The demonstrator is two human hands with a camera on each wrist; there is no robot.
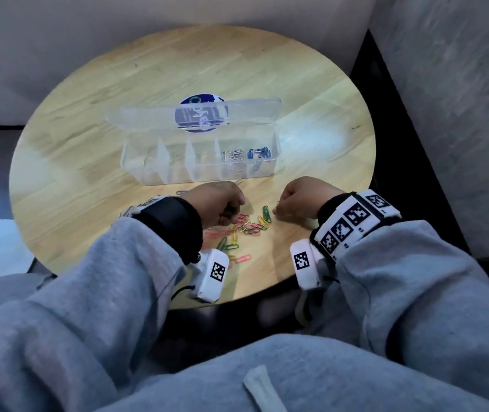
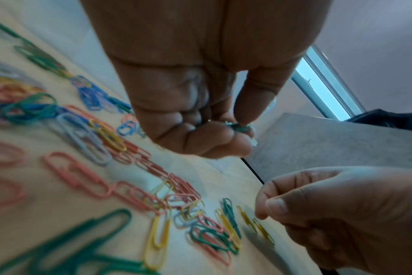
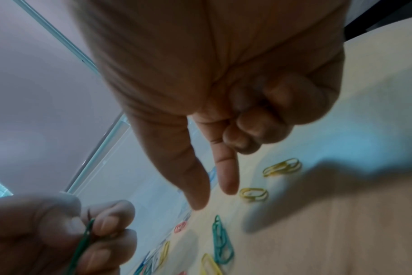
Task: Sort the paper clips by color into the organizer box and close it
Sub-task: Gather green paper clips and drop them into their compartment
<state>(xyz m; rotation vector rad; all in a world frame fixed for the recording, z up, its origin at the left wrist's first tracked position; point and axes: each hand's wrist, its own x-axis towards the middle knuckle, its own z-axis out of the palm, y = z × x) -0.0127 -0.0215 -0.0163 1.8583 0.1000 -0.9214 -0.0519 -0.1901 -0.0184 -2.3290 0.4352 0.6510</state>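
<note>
The clear organizer box [image 1: 160, 171] stands open at mid-table, its lid [image 1: 136, 117] tipped back. Blue clips [image 1: 259, 153] lie in its rightmost compartment and pale ones [image 1: 236, 156] in the one beside it. A loose pile of pink, green and yellow paper clips [image 1: 247, 226] lies in front of the box. My left hand [image 2: 242, 130] hovers over the pile, fingers curled, pinching a green clip [image 2: 238, 126]. My right hand [image 3: 213, 198] is right of the pile, thumb and forefinger apart and empty just above two yellow clips [image 3: 253, 194]. A green clip [image 3: 221, 241] lies between the hands.
The round wooden table [image 1: 178, 69] has a blue sticker [image 1: 195, 101] behind the lid. More clips, blue among them [image 1: 182, 192], lie left of my left hand. The table's near edge is close under my wrists; a grey wall rises at right.
</note>
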